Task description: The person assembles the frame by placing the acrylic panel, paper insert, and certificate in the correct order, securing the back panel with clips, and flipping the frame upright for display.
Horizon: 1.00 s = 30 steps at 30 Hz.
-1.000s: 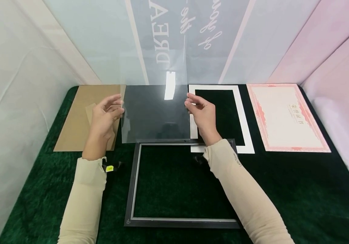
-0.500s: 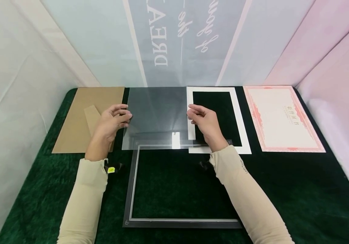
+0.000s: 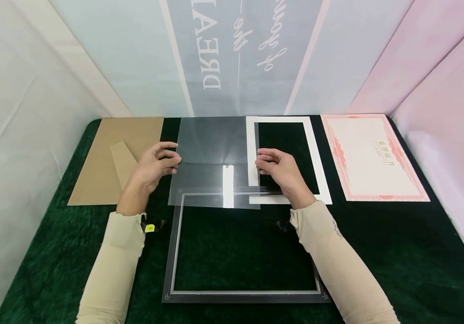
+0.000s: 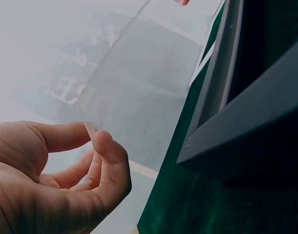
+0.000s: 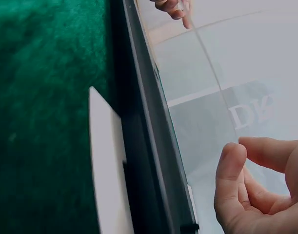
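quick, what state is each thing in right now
Clear sheet, held raised by two edges
Left hand, pinching one edge
Right hand, pinching the opposite edge
Black frame, lying flat
White mat, partly under the frame
Brown board, lying flat
Stand flap, angle unclear
Certificate, lying printed side up

A clear rectangular sheet (image 3: 211, 144), glossy, with a bright white reflection toward its near edge, is held by both sides: the left hand's grip (image 3: 151, 166) pinches its left edge, the right hand's grip (image 3: 282, 171) its right. From the head view, its near part overlaps the far rail of a dark grey rectangular picture frame (image 3: 246, 297), which lies flat, with a pale inner lip and small corner marks.
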{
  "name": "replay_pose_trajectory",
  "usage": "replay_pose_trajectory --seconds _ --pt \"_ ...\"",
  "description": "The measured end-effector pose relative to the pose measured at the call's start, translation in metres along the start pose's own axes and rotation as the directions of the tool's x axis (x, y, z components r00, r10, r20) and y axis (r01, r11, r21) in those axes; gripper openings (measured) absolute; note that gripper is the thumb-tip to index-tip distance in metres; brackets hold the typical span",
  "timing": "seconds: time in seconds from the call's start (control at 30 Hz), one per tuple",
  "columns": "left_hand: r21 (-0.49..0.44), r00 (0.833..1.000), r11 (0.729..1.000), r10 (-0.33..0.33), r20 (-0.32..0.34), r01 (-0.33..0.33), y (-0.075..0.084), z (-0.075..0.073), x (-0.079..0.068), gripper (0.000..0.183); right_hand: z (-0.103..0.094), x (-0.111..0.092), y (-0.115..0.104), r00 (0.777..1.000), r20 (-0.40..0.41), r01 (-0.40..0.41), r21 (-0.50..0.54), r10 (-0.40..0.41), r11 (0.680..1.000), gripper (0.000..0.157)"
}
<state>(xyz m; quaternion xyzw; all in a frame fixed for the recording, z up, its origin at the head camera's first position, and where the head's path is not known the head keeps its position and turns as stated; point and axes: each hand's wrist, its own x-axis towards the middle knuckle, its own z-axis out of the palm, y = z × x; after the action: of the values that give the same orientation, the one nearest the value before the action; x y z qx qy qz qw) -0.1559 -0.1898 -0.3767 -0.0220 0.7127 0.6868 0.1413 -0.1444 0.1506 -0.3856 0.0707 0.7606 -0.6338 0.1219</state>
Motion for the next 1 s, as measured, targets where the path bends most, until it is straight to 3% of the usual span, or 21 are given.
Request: replay_pose_trajectory --seconds 0.2,0.43,0.6,0.83,1.0 --pt "0.109 0.999 0.994 -0.024 0.047 0.018 -0.002 0.008 0.001 0.047 -0.012 -0.01 0.007 0.999 0.024 0.022 -0.03 -0.021 0.999 0.044" --pt "0.155 0.993 0.987 -0.063 0.099 0.047 -0.005 0.023 -0.003 0.049 -0.032 -0.019 0.012 0.994 0.085 0.07 -0.087 -0.062 0.994 0.048" --pt "0.144 0.978 0.988 -0.088 0.189 0.062 -0.005 0.032 -0.013 0.041 -0.048 -0.026 0.014 0.99 0.12 0.092 -0.167 -0.072 0.982 0.047" --pt "0.178 0.962 0.981 -0.126 0.241 0.084 -0.007 0.04 -0.026 0.034 -0.066 -0.033 0.017 0.983 0.169 0.132 -0.357 -0.075 0.925 0.048" --pt "0.211 0.953 0.973 -0.153 0.263 0.098 -0.007 0.043 -0.033 0.026 -0.076 -0.035 0.019 0.975 0.211 0.149 -0.425 -0.062 0.893 0.044"
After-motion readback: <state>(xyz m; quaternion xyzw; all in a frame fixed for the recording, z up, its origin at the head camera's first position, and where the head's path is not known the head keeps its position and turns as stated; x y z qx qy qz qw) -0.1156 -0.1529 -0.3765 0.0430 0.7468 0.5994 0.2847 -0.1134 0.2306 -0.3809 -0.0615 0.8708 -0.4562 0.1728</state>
